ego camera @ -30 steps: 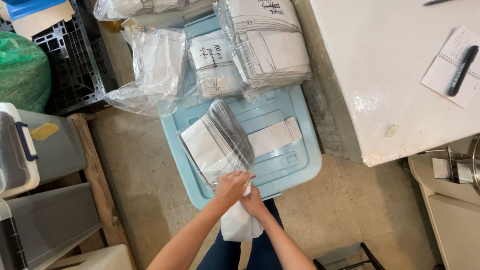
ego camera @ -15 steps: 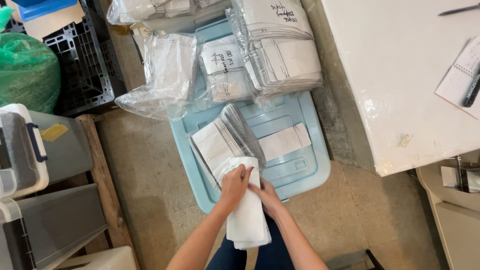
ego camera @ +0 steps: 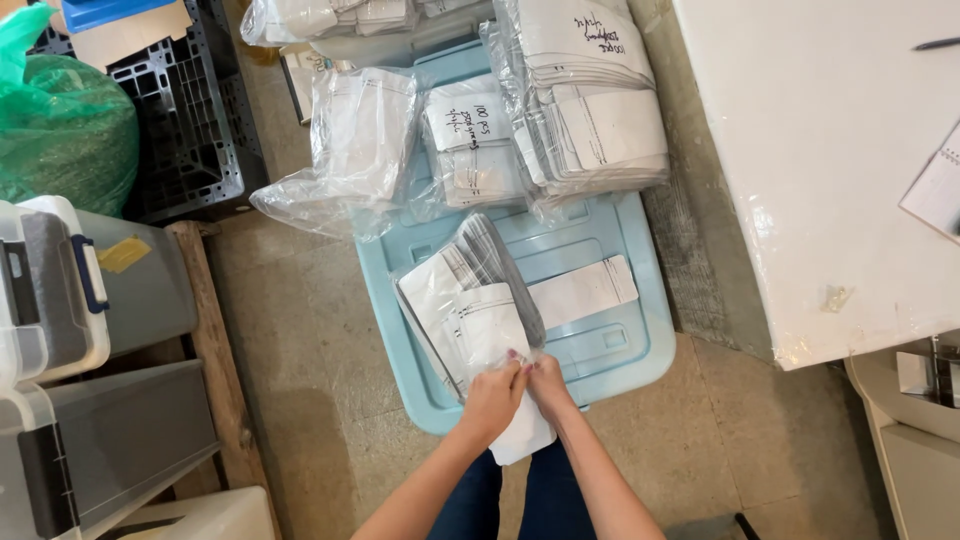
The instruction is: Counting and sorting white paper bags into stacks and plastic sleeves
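The left hand and right hand met at the near end of a stack of white pouches — both pinched shut on one pouch. The stack lay on the pale blue bin lid, its long axis running up and slightly left, away from the person — neither hand clearly nearer. A single flat pouch lay just right of it.

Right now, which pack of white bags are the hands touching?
The fanned pack at the blue lid's near edge; both hands grip its end. The other packs lie farther back, untouched.
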